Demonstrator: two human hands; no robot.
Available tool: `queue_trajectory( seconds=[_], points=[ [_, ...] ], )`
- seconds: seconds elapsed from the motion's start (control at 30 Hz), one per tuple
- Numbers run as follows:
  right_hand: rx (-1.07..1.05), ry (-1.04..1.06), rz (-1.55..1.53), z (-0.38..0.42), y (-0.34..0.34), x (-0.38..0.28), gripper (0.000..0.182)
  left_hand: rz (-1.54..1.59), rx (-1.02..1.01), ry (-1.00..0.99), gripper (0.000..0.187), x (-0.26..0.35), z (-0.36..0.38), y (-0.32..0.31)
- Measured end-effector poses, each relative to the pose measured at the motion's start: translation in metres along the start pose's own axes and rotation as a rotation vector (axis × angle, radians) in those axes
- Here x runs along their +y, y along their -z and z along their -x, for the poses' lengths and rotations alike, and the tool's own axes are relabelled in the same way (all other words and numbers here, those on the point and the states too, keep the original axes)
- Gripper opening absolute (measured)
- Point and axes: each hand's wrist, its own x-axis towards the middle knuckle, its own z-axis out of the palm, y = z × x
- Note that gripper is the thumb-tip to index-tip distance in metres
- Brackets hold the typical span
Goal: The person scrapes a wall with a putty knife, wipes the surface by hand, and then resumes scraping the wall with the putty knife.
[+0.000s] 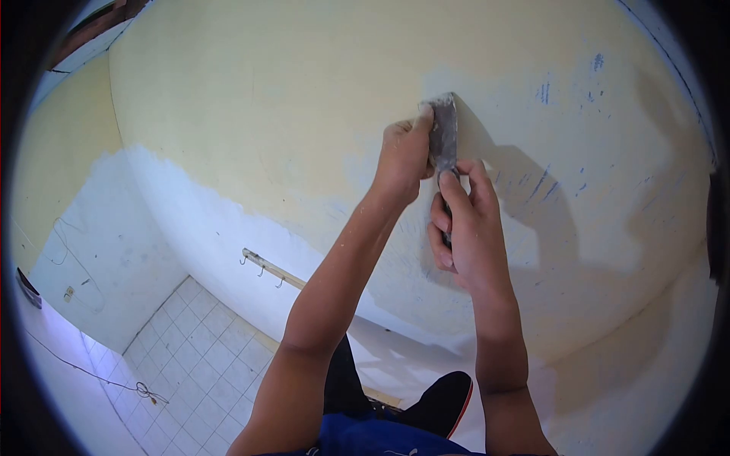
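A putty knife (pixel 443 135) with a wide grey metal blade is held upright in front of the pale yellow wall (pixel 304 99). My right hand (pixel 470 220) is closed around its dark handle, the thumb near the base of the blade. My left hand (pixel 407 156) pinches the blade's left edge near its top, thumb on the face of the blade. Whitish residue shows along the blade's top edge. Blue marks (pixel 543 93) and patchy, paler areas cover the wall to the right of the knife.
A rail with hooks (pixel 262 266) is at lower left, near my left forearm. White floor tiles (pixel 198 357) lie below, with a cable (pixel 143 390) across them. A black shoe (pixel 445 399) shows beneath my arms. An outlet (pixel 69 293) is on the far-left wall.
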Motion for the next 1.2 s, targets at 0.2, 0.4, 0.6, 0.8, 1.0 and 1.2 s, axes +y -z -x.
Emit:
queue_trajectory(
  seconds=[0.2, 0.4, 0.6, 0.8, 1.0, 1.2],
  points=[
    [-0.011, -0.021, -0.013, 0.003, -0.001, 0.001, 0.017, 0.01, -0.034, -0.006, 0.04, -0.005, 0.0, 0.007],
    [-0.027, -0.009, -0.019, -0.004, -0.003, -0.007, 0.013, 0.007, -0.014, -0.016, 0.038, 0.002, -0.008, 0.004],
    [-0.028, -0.017, -0.017, -0.006, -0.006, -0.001, 0.012, 0.017, -0.008, -0.021, 0.036, 0.004, -0.008, 0.007],
    [-0.021, -0.014, -0.061, -0.009, -0.006, -0.005, 0.015, -0.023, -0.028, -0.012, 0.035, 0.005, -0.01, 0.009],
    [-0.048, -0.015, -0.062, -0.01, -0.008, -0.006, 0.02, 0.01, -0.031, -0.051, 0.037, 0.01, -0.012, 0.009],
    [-0.023, 0.003, -0.057, -0.012, -0.013, -0.006, 0.012, -0.053, -0.041, -0.008, 0.035, 0.015, -0.01, 0.006]
  ],
)
